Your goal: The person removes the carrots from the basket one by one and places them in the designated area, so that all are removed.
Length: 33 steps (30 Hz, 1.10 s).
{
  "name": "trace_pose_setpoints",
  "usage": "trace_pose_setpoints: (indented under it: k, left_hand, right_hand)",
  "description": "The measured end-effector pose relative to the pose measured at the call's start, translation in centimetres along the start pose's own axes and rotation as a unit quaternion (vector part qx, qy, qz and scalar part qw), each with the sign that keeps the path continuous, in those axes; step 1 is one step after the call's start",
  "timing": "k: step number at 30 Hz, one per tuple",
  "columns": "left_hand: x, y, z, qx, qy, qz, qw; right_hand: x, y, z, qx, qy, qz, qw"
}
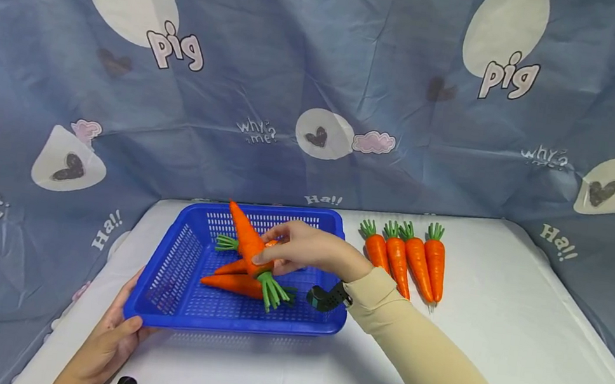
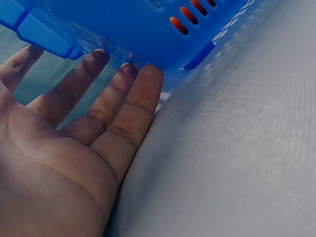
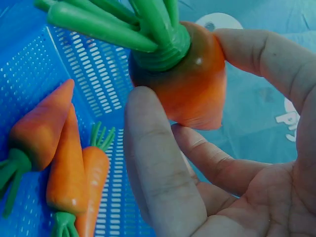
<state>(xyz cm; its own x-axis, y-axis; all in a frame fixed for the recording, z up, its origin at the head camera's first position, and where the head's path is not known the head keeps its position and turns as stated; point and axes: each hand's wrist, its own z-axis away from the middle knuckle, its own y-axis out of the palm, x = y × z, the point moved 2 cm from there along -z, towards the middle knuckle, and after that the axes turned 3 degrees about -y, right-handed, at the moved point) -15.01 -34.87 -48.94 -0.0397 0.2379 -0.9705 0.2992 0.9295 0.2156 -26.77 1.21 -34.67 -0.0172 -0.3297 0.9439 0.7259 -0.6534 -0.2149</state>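
Right hand (image 1: 303,246) pinches a carrot (image 1: 246,239) near its leafy end, over the blue basket (image 1: 233,325); left hand (image 1: 110,341) grips that basket's near-left corner, thumb on the rim, fingers beneath. With the pinch so far from the tip, the carrot could swivel or slip, its surface looking smooth, and knock askew the 3 carrots (image 1: 233,283) lying inside. A tug at the gripped corner could tilt the basket and slide them together. The black wrist device (image 1: 323,298), over the basket's right side, might snag the rim. Farther right, 4 carrots (image 1: 418,262) on the tabletop (image 1: 496,343) could roll if the sleeve (image 1: 416,340) brushed them.
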Motion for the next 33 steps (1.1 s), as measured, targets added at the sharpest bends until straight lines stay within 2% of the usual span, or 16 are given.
trace_pose_setpoints:
  k: [12,19,22,28,33]
  left_hand:
    - [-0.1,0.0,0.2,-0.004,0.005,0.004,1.0000]
    - [0.0,0.1,0.1,0.028,0.021,0.015,0.9993]
    - [0.1,0.0,-0.1,0.033,0.024,0.015,0.9991]
    - [0.2,-0.2,-0.1,0.028,0.021,0.010,0.9993]
    - [0.5,-0.3,0.0,0.009,0.003,-0.003,1.0000]
  right_hand:
    - [-1.4,-1.8,4.1,-0.043,-0.023,-0.008,0.9988]
    - [-2.6,-3.1,6.0,-0.062,-0.019,-0.026,0.9976]
    - [-3.1,-3.5,6.8,-0.076,-0.017,-0.036,0.9963]
    - [-3.8,-4.0,8.3,-0.109,-0.023,-0.022,0.9935]
    - [-4.8,-4.4,9.6,-0.138,-0.013,-0.020,0.9902]
